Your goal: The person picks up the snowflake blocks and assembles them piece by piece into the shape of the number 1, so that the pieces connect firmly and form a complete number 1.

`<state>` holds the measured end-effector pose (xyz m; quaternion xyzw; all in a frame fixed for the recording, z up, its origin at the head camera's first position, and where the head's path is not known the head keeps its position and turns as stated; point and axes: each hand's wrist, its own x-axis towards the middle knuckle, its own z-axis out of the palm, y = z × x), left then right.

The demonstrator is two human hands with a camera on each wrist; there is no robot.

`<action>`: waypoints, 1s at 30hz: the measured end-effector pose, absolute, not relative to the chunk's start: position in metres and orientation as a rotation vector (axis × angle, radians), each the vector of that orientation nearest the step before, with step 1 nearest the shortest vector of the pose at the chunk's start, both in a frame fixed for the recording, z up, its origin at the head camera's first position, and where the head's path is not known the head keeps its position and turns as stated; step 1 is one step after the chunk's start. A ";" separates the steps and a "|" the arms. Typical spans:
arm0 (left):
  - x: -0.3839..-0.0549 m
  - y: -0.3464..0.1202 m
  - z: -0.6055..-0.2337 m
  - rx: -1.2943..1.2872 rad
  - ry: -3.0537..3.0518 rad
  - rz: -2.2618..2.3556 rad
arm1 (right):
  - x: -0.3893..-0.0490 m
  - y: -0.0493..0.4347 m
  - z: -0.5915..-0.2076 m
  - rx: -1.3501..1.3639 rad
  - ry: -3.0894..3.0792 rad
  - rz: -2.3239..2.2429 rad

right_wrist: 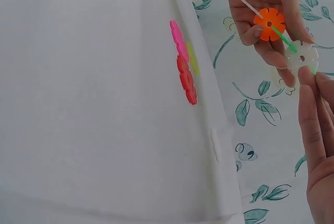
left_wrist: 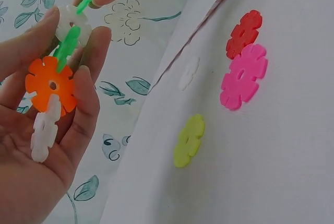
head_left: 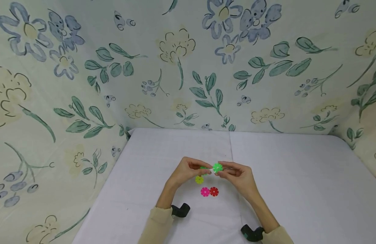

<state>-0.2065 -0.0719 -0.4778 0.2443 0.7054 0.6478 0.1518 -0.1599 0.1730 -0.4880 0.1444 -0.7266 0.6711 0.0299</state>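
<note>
My left hand (head_left: 182, 172) holds a short chain of slotted plastic flower discs. In the left wrist view, it runs from a white disc (left_wrist: 44, 138) near the palm through an orange disc (left_wrist: 37, 87) and a green disc (left_wrist: 66, 49) to another white disc (left_wrist: 81, 32). Left thumb and fingers pinch the chain around that farther white disc. My right hand (head_left: 244, 176) pinches a second green disc (head_left: 217, 167), whose edge meets the white disc at the chain's end. How deeply their slots engage, I cannot tell.
On the white-covered table (head_left: 297, 176) lie a yellow disc (head_left: 199, 180), a pink disc (head_left: 204, 192) and a red disc (head_left: 214, 191), the last two side by side. A white disc (left_wrist: 189, 73) lies near them. Floral cloth (head_left: 175, 101) hangs behind.
</note>
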 end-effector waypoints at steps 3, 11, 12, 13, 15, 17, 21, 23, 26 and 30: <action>-0.207 -0.071 -0.477 0.722 1.991 1.879 | -0.160 0.174 -0.487 0.448 -2.250 2.054; -0.206 -0.070 -0.474 0.719 1.999 1.882 | -0.160 0.174 -0.483 0.455 -2.272 2.022; -0.206 -0.070 -0.474 0.714 1.996 1.887 | -0.160 0.175 -0.483 0.454 -2.272 2.023; -0.206 -0.070 -0.474 0.709 1.996 1.888 | -0.160 0.175 -0.484 0.454 -2.273 2.023; -0.205 -0.071 -0.475 0.704 1.999 1.890 | -0.160 0.175 -0.484 0.456 -2.268 2.036; -0.204 -0.071 -0.475 0.705 2.007 1.889 | -0.160 0.175 -0.484 0.454 -2.265 2.046; -0.203 -0.071 -0.476 0.720 2.032 1.890 | -0.159 0.175 -0.484 0.448 -2.262 2.061; -0.203 -0.071 -0.476 0.731 2.040 1.891 | -0.159 0.174 -0.484 0.439 -2.264 2.058; -0.204 -0.070 -0.476 0.749 2.030 1.899 | -0.159 0.174 -0.483 0.429 -2.261 2.054; -0.204 -0.069 -0.474 0.764 2.019 1.901 | -0.159 0.175 -0.482 0.439 -2.253 2.049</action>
